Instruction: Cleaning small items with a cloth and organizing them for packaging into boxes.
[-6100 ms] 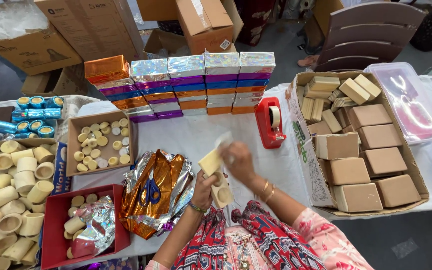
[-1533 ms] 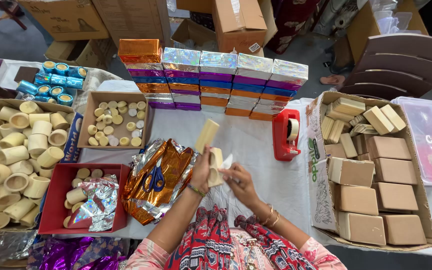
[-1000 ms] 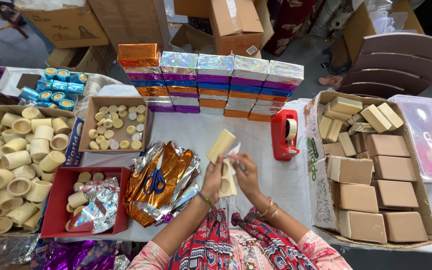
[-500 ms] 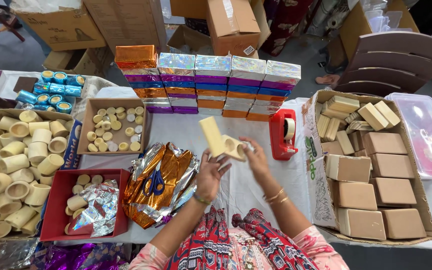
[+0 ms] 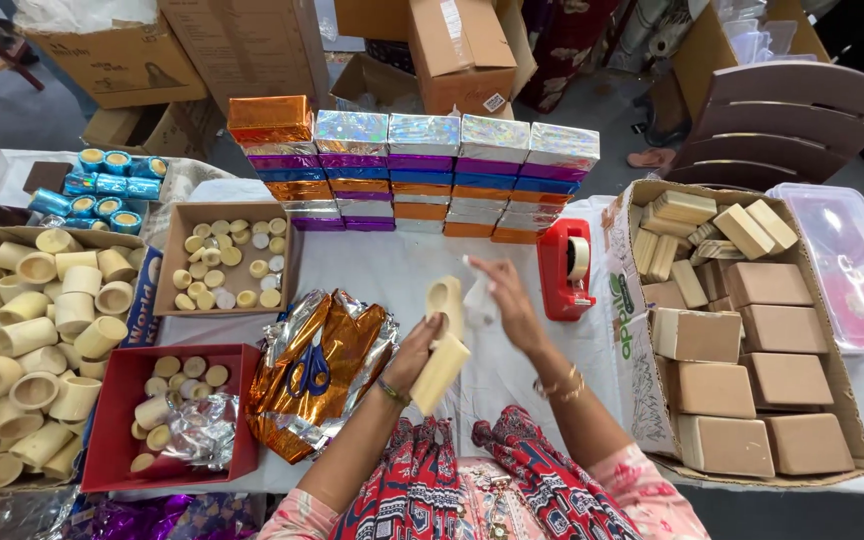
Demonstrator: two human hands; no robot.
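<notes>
Head cam looking straight down at a white-covered desk (image 5: pixel 402 265) that's pretty packed with stuff. Left hand (image 5: pixel 414 352) has its grip closed around a pale cream tube (image 5: pixel 442 345), holding it up off the desk roughly in the middle of the shot, tilted so its open end points away from the person. Right hand (image 5: pixel 507 305) is just beside it on the right, fingers loosely curled and pinching a small clear bit of tape (image 5: pixel 479 300), though it's blurry enough that I can't say exactly how it's held. Near that hand sits a red tape dispenser (image 5: pixel 565 270). Just left of the tube there's a crumpled heap of orange and silver foil (image 5: pixel 337 375) with blue-handled scissors (image 5: pixel 312 365) lying on top. Further left, a red tray (image 5: pixel 112 445) has short cream pieces and a scrap of silver foil in it, and above it an open cardboard box (image 5: pixel 167 255) holds small round cream caps. Far left is a big pile of the same cream tubes (image 5: pixel 32 340), lying every which way. Along the back of the desk runs a neat row of stacked foil-wrapped boxes (image 5: pixel 412 170), silver, purple, orange and blue. On the right a large cardboard carton (image 5: pixel 632 300) is full of tan rectangular blocks, with a clear plastic container (image 5: pixel 837 260) right next to it. Person's wearing bangles on both wrists and a red patterned outfit.
</notes>
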